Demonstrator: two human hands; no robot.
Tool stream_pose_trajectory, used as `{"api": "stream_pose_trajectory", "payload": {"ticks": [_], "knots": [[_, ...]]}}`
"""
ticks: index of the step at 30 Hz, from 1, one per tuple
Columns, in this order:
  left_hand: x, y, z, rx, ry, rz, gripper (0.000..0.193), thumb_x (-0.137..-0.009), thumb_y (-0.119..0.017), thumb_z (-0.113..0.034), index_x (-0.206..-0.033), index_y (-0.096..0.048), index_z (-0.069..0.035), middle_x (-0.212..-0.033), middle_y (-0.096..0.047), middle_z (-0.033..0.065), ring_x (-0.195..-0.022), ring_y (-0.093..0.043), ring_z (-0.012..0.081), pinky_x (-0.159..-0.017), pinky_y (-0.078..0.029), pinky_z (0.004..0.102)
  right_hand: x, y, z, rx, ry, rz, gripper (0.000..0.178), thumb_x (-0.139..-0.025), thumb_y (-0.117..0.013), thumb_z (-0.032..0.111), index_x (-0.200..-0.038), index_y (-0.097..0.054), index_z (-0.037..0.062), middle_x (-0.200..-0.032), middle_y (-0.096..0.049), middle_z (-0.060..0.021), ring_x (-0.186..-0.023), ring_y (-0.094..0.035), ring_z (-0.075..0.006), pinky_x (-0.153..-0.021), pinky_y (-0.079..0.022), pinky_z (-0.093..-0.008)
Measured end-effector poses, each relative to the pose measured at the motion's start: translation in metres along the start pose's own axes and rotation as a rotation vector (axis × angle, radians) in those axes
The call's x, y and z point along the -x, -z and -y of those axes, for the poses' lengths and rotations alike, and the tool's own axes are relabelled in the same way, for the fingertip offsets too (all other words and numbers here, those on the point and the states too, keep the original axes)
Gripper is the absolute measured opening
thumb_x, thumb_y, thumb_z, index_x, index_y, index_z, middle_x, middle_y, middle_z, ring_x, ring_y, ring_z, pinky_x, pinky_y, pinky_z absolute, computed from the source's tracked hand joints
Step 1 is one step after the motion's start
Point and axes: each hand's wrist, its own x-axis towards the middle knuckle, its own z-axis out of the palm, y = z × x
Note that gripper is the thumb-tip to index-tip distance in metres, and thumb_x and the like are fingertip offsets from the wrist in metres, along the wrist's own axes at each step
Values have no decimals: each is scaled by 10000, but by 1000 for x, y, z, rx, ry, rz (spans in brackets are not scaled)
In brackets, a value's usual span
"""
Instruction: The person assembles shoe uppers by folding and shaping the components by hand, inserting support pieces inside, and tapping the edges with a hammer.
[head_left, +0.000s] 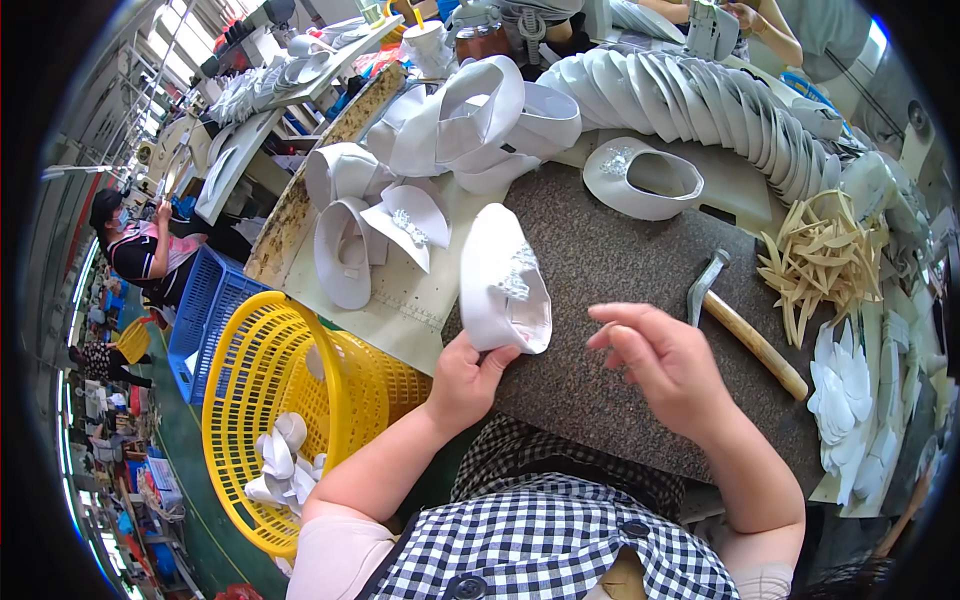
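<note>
My left hand (466,384) grips the lower end of a white shoe upper (488,280), thumb in front. A cluster of clear beads decorates the upper's side, and it is held upright over the left part of a dark speckled stone slab (612,425). To the right, my right hand (664,368) hovers above the slab with nothing seen in it. Its index finger is stretched out and the others are loosely bent and apart. A hammer (752,342) with a wooden handle lies on the slab's right side. Another beaded white upper (645,187) rests at its far edge.
White uppers (408,222) lie at the far left, and a fanned row of white pieces (690,108) curves behind. Tan strips (826,258) are heaped at right beside white pieces (840,388). A yellow basket (237,352) stands left by a blue crate (200,312). Other people work nearby.
</note>
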Motion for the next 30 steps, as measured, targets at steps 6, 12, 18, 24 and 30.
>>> {"api": "stream_pose_trajectory", "payload": {"ticks": [6,12,18,24,30], "knots": [[-2,7,2,435,179,59,150,-930,-597,-103,-1033,-654,-10,-1023,-667,59,-947,-621,146,-856,-469,276,-28,-47,-56,829,593,96,463,-836,-484,83,-1297,-520,59,-1336,-536,-132,-1314,-432,-254,-1108,-282,-465],[10,18,4,132,-37,232,215,-809,-693,-58,-1022,-672,-36,-1020,-655,131,-968,-632,295,-859,-484,324,-45,-45,-68,868,425,154,469,-844,-495,73,-1310,-523,108,-1342,-543,-78,-1324,-424,-177,-1119,-246,-513],[14,18,5,126,27,141,190,-836,-686,-76,-1023,-675,-40,-1033,-656,120,-970,-631,267,-870,-479,332,-41,-45,-65,915,499,175,462,-820,-553,69,-1277,-560,131,-1359,-528,-43,-1345,-393,-168,-1105,-259,-539],[13,5,-16,346,248,3,226,-842,-700,-111,-1057,-667,-51,-1074,-639,110,-1006,-612,260,-904,-458,353,-38,-46,-48,891,358,161,530,-786,-607,108,-1308,-523,131,-1345,-529,-69,-1351,-383,-199,-1110,-239,-560],[6,-2,-43,-117,-243,95,400,-810,-706,-184,-1140,-579,2,-1173,-540,180,-1090,-532,347,-949,-427,413,-17,-35,-48,237,221,134,465,-737,-750,145,-1157,-576,47,-1084,-624,-159,-1065,-579,-335,-1105,-272,-532]]}}
